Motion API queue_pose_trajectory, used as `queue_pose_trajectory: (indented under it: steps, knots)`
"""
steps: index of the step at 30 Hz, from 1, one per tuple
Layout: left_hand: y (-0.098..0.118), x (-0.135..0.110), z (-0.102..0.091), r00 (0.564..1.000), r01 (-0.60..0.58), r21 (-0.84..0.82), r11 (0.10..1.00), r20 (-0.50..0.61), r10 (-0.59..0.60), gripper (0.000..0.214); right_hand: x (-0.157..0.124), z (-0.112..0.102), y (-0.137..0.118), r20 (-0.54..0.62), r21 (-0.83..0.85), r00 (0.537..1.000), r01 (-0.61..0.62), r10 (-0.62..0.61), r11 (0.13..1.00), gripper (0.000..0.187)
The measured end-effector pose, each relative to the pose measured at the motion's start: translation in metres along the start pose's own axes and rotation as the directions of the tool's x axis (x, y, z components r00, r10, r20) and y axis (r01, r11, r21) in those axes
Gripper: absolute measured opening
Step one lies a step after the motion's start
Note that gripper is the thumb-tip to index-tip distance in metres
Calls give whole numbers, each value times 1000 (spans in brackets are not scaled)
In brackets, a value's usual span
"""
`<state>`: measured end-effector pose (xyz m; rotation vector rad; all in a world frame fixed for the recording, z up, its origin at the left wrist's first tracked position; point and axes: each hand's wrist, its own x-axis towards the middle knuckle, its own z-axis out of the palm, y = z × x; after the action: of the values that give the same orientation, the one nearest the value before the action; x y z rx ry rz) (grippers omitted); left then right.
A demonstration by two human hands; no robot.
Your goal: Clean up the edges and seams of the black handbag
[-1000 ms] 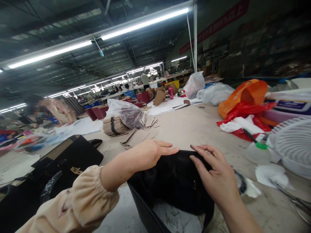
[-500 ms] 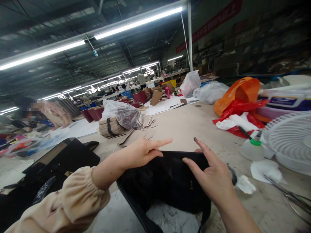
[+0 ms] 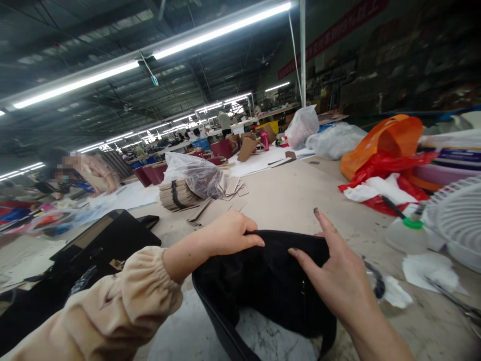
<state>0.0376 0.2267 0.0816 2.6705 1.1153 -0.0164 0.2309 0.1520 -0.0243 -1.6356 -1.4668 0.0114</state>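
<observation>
A black bag body [image 3: 270, 281] stands in front of me, its inside facing me and a small metal zipper pull on its inner wall. My left hand [image 3: 233, 233] pinches its top edge, thumb on the inner side and fingers folded over the back. On the right side of the same edge, my right hand [image 3: 338, 265] grips with the thumb inside and other fingers behind the wall; its index finger points up. A pale stone-like surface shows through the opening at the bottom. Left of it lies another black bag [image 3: 108, 240] with a metal clasp.
Ahead are a strapped bundle of card strips [image 3: 178, 195] and a clear plastic bag [image 3: 195, 175]. To the right are an orange bag [image 3: 383, 143], a bottle with a green collar [image 3: 408, 233], a white fan [image 3: 458, 220] and scissors [image 3: 456, 303]. A co-worker [image 3: 99, 173] leans over the table at left.
My left hand's stretched index finger has folded down, and the hand now pinches the bag's edge. The right hand keeps its hold. The view has shifted slightly, so things sit differently in frame.
</observation>
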Motion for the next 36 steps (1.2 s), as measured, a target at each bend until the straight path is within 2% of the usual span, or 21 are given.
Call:
queue_pose_trajectory:
  steps: [14, 18, 21, 23, 25, 28, 32, 36]
  knots:
    - [3, -9, 2, 999, 26, -4, 1000, -20, -26, 38, 1, -4, 6, 103, 21, 993, 48, -50, 999, 74]
    - [6, -14, 1, 1000, 21, 25, 999, -23, -21, 35, 0, -6, 7, 135, 1, 983, 122, -121, 993, 66]
    - [10, -21, 2, 999, 19, 86, 996, -28, -16, 33, -1, -9, 3, 58, -48, 984, 172, -169, 984, 65]
    - [13, -26, 4, 999, 19, 137, 990, -40, -14, 31, -2, -11, -3, -29, -93, 973, 225, -229, 970, 59]
    - [15, -31, 6, 999, 18, 185, 983, -50, -9, 30, -3, -13, -11, -56, -103, 956, 280, -286, 955, 45]
    - [18, -38, 10, 998, 13, 238, 971, -64, 2, 30, -5, -16, -22, -24, -52, 956, 290, -291, 956, 30]
    - [20, -44, 12, 998, 6, 262, 965, -59, 10, 28, -6, -19, -27, 0, 44, 963, 268, -268, 963, 27]
    - [23, -48, 13, 998, -2, 274, 962, -67, 21, 28, -6, -24, -25, 72, 119, 970, 225, -234, 967, 21]
